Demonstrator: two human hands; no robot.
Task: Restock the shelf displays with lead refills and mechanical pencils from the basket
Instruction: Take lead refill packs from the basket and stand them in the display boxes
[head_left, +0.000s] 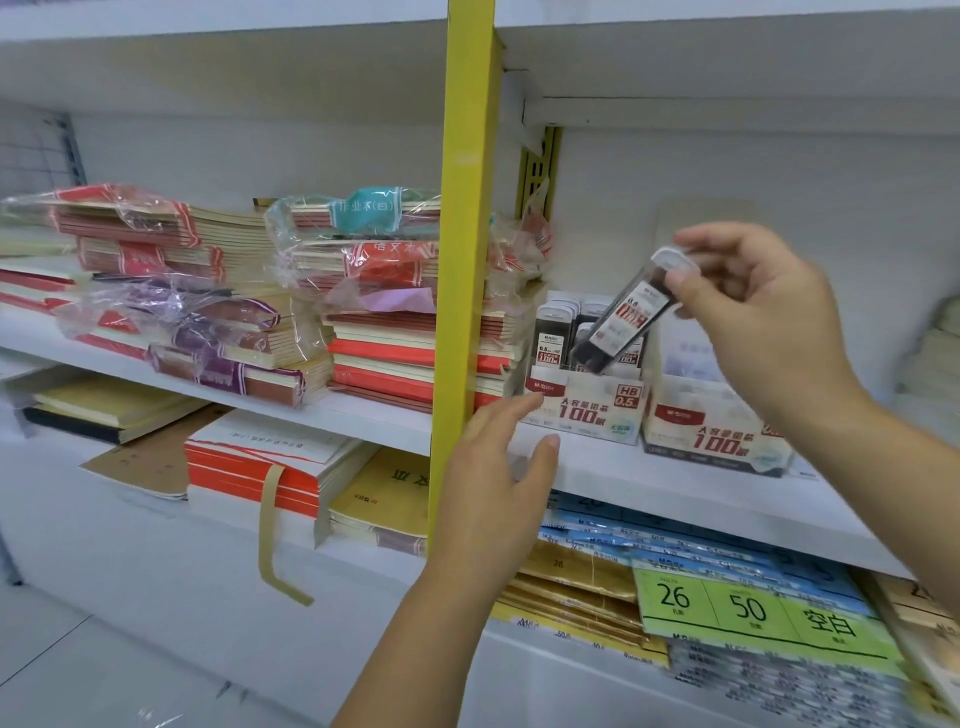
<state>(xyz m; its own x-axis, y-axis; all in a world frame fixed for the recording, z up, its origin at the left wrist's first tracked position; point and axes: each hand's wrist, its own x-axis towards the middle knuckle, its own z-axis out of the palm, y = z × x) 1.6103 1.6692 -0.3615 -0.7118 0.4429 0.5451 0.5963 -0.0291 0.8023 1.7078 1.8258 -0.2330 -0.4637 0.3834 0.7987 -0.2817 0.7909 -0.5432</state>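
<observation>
Left hand (493, 467) hovers open, fingers straight, just in front of the white shelf (649, 483). Right hand (753, 312) pinches the white cap of a dark lead refill case (623, 322): long axis tilted, cap up-right, base down-left over the white cardboard display box (587, 410) marked "HB 0.5", "100".

— What is the lead refill case (628, 317) made of?
— Clear plastic, smooth and glossy, with a white plastic cap. The display box (587, 410) below it looks like printed cardboard, a little shiny.
— And the notebooks (234, 218)?
— Paper, matt, wrapped in thin transparent film (291, 270) that is crinkled and reflects the light.
— The yellow post (462, 260)?
— It looks like painted metal, smooth. The shelf board (649, 483) is white, smooth and rather matt.
</observation>
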